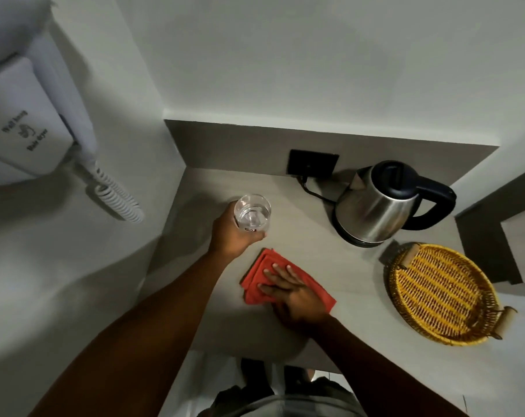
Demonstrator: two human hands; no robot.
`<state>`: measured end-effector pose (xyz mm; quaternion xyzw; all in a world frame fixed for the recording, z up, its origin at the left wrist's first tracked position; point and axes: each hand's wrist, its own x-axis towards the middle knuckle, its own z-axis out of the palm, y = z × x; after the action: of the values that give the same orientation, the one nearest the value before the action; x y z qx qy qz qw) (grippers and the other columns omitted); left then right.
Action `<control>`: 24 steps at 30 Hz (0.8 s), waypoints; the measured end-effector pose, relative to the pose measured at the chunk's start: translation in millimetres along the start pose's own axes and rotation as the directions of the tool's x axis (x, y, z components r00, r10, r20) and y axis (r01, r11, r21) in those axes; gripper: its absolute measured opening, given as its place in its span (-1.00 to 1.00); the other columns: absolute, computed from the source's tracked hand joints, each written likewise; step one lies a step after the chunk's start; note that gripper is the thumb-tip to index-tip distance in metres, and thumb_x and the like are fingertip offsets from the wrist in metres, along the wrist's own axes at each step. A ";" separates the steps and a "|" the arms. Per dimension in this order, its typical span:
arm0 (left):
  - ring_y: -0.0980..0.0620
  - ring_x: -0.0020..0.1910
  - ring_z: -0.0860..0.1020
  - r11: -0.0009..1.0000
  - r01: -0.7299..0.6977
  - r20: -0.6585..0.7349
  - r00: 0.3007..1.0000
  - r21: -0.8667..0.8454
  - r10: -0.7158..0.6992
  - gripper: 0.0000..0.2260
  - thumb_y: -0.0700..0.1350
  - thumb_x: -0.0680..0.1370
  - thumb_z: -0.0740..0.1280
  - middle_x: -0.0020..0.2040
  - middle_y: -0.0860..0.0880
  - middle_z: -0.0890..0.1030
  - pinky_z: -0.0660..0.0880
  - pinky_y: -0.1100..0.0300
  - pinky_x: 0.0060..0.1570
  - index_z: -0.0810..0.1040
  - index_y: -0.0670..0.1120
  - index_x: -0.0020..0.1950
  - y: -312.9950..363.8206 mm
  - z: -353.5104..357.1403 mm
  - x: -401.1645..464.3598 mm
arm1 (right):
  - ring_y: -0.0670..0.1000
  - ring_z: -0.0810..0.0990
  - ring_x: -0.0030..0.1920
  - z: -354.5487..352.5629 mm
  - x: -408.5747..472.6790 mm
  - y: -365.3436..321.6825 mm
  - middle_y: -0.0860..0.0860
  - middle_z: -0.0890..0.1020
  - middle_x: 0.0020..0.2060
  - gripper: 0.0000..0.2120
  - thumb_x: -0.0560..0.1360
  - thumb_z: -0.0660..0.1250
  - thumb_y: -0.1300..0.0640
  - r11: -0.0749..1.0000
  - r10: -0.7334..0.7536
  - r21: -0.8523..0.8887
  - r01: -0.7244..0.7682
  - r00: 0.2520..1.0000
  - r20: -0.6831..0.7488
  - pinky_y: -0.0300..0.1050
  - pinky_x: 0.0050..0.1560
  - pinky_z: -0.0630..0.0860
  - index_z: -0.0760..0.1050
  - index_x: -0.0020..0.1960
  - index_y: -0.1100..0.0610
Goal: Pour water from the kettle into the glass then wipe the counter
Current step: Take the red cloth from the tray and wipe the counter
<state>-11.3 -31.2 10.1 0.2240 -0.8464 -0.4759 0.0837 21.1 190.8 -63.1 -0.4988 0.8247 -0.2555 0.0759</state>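
Observation:
A clear glass (253, 212) with water in it is at the counter's left middle, and my left hand (234, 236) is wrapped around its side. A folded red cloth (256, 278) lies flat on the grey counter (321, 254) in front of the glass. My right hand (291, 293) presses down on the cloth with fingers spread, covering its middle. The steel kettle (375, 206) with a black lid and handle stands upright on its base at the back right, apart from both hands.
A round yellow wicker tray (441, 293) sits at the right of the counter. A black wall socket (313, 162) with the kettle's cord is behind. A white wall-hung hair dryer (23, 127) with a coiled cord is on the left wall.

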 end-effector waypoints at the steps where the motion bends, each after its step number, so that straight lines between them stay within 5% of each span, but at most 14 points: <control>1: 0.05 0.11 0.61 1.000 0.008 0.020 1.000 -0.018 -0.008 -0.22 -0.04 0.13 0.69 0.14 0.04 0.64 0.57 0.05 0.14 0.50 0.00 0.30 -1.5 5.5 -0.7 | 0.33 0.28 0.46 -4.9 -7.8 4.5 0.18 0.41 0.44 -0.47 0.43 0.48 0.24 0.998 0.060 0.007 -0.060 0.997 -0.043 0.17 0.51 -0.03 0.51 0.39 0.11; 6: -0.03 0.17 0.59 0.999 -0.002 0.050 0.999 -0.050 0.004 -0.20 -0.11 0.13 0.70 0.19 -0.02 0.62 0.56 0.00 0.19 0.48 -0.05 0.32 -10.3 27.2 -10.4 | 0.31 0.25 0.47 -22.5 -23.5 15.7 0.19 0.41 0.43 -0.50 0.48 0.42 0.33 0.971 0.239 0.063 -0.231 0.958 -0.161 0.07 0.52 -0.05 0.48 0.40 0.17; 9: 0.02 0.15 0.59 0.998 0.004 0.048 0.999 -0.064 -0.001 -0.21 -0.14 0.13 0.71 0.17 0.01 0.63 0.55 0.24 0.13 0.50 -0.04 0.31 -13.6 31.7 -15.6 | 0.32 0.32 0.45 -26.8 -21.4 13.5 0.23 0.46 0.39 -0.55 0.50 0.39 0.37 0.943 0.319 0.157 -0.294 0.932 -0.173 0.25 0.50 0.13 0.48 0.38 0.23; 12: 0.03 0.13 0.60 0.999 -0.019 0.057 0.998 -0.051 0.022 -0.23 -0.17 0.15 0.70 0.15 0.01 0.63 0.47 0.50 0.01 0.50 -0.07 0.32 -14.6 31.3 -20.4 | 0.26 0.38 0.44 -31.0 -18.7 13.9 0.22 0.48 0.38 -0.54 0.52 0.37 0.38 0.912 0.384 0.238 -0.336 0.902 -0.198 0.22 0.47 0.24 0.47 0.40 0.23; 16: 0.02 0.15 0.60 0.996 -0.053 0.053 0.997 -0.069 0.057 -0.24 -0.14 0.17 0.70 0.17 -0.03 0.64 0.56 0.18 0.13 0.51 -0.09 0.32 -12.9 29.8 -23.7 | 0.22 0.47 0.38 -34.8 -17.0 11.9 0.19 0.54 0.33 -0.58 0.52 0.36 0.39 0.882 0.436 0.323 -0.343 0.854 -0.284 0.15 0.41 0.37 0.50 0.37 0.22; 24: -0.03 0.18 0.59 0.996 -0.062 0.044 0.997 -0.059 0.065 -0.24 -0.18 0.17 0.69 0.19 -0.06 0.64 0.52 -0.04 0.22 0.51 -0.07 0.32 -27.5 38.6 -19.2 | -0.02 0.51 0.34 -106.6 -56.2 12.6 0.10 0.55 0.33 -0.60 0.58 0.20 0.12 0.873 0.481 0.377 -0.311 0.675 -0.559 -0.13 0.37 0.42 0.48 0.40 0.16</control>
<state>0.3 -5.0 -32.3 0.1833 -0.8407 -0.5023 0.0857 -1.7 280.7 14.8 -0.1760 0.8500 -0.4879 -0.0917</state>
